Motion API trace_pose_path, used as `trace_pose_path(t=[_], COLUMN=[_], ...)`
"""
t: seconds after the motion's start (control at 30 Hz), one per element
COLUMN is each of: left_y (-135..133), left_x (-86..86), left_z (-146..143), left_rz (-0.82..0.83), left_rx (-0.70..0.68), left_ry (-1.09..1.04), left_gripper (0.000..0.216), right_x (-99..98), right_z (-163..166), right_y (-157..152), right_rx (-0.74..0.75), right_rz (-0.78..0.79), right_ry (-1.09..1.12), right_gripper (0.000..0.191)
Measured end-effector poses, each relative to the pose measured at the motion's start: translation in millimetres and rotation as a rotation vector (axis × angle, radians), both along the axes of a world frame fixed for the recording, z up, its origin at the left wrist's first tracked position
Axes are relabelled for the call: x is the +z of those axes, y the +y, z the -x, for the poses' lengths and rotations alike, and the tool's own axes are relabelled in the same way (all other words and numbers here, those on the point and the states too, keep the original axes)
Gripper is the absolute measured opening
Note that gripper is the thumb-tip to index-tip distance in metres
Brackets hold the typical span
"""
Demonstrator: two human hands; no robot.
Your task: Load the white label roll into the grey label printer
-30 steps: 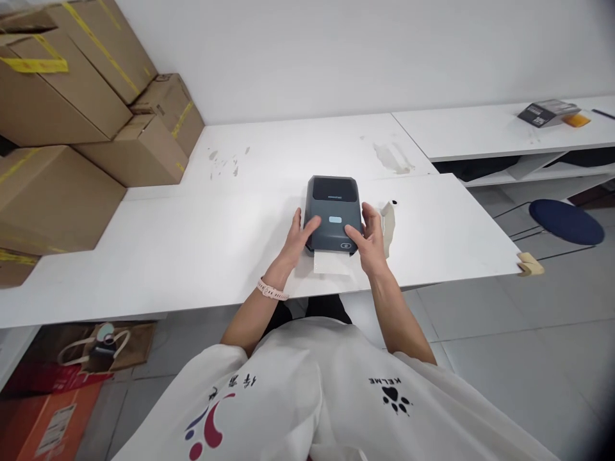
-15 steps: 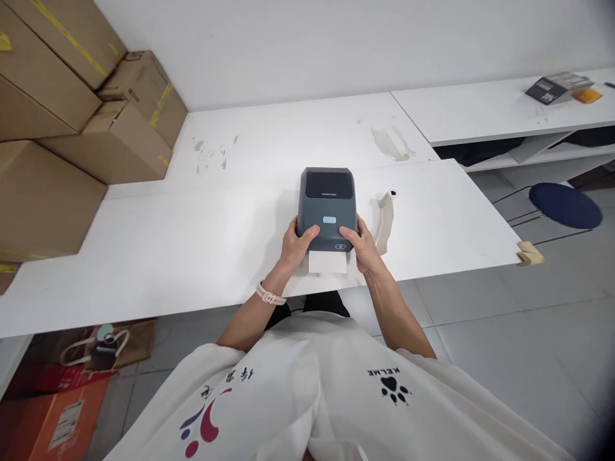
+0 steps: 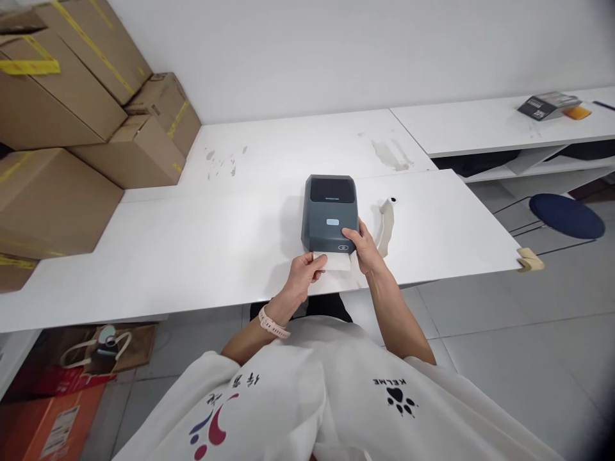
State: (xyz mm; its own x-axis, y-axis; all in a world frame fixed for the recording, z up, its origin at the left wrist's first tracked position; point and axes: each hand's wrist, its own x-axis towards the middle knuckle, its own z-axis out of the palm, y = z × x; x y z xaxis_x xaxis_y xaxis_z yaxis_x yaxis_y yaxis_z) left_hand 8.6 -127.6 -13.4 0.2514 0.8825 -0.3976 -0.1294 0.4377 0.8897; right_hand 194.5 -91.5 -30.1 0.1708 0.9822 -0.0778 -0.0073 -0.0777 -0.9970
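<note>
A dark grey label printer (image 3: 319,225) sits on the white table, its front towards me. White label paper (image 3: 339,262) sticks out of its lower front edge. My left hand (image 3: 305,272) pinches the left corner of that paper between thumb and fingers, just below the printer. My right hand (image 3: 364,248) grips the printer's right front corner, thumb on top and fingers along the side. Right of the printer lies a small paper roll (image 3: 388,205) with a curled strip of backing paper (image 3: 385,235) trailing towards me.
Cardboard boxes (image 3: 57,198) are stacked at the left end of the table (image 3: 202,256). A small dark box (image 3: 548,106) and an orange item (image 3: 577,113) lie on the far right counter. A blue stool (image 3: 567,216) stands right. Below left are a bag and an orange box (image 3: 57,422).
My left hand has let go of the printer's left side and moved down to the protruding paper, taking its corner. My right hand stays on the printer. The view has shifted slightly.
</note>
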Motion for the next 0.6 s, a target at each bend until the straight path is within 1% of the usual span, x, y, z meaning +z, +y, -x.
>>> trace_pose_path(t=[0.07, 0.13, 0.2, 0.27, 0.33, 0.4, 0.43, 0.5, 0.6], left_y=[2, 1, -1, 1, 8, 18, 23, 32, 42], left_x=[2.0, -0.2, -3.8, -5.8, -4.9, -1.6, 0.5, 4.9, 10.0], left_z=[4, 11, 19, 26, 30, 31, 31, 31, 33], left_rz=[-0.038, -0.073, -0.121, -0.174, -0.226, -0.281, -0.308, -0.346, -0.345], left_rx=[-0.023, -0.061, -0.057, 0.029, 0.158, 0.254, 0.272, 0.269, 0.24], left_ry=[0.048, 0.087, 0.111, 0.141, 0.172, 0.182, 0.176, 0.15, 0.132], left_gripper=[0.047, 0.047, 0.046, 0.042, 0.033, 0.027, 0.03, 0.039, 0.048], right_x=[7.0, 13.5, 16.4, 15.4, 13.6, 15.0, 17.4, 24.6, 34.9], right_z=[-2, -3, -4, -5, -7, -9, -9, -10, -10], right_y=[7, 16, 26, 34, 37, 33, 29, 16, -11], right_rx=[-0.05, -0.094, -0.086, -0.058, -0.033, -0.019, -0.018, -0.02, -0.035], right_rz=[0.019, 0.011, -0.025, -0.072, -0.115, -0.123, -0.113, -0.087, -0.076], right_ry=[-0.074, -0.14, -0.196, -0.268, -0.332, -0.355, -0.347, -0.299, -0.204], right_gripper=[0.1, 0.108, 0.111, 0.112, 0.109, 0.106, 0.103, 0.097, 0.081])
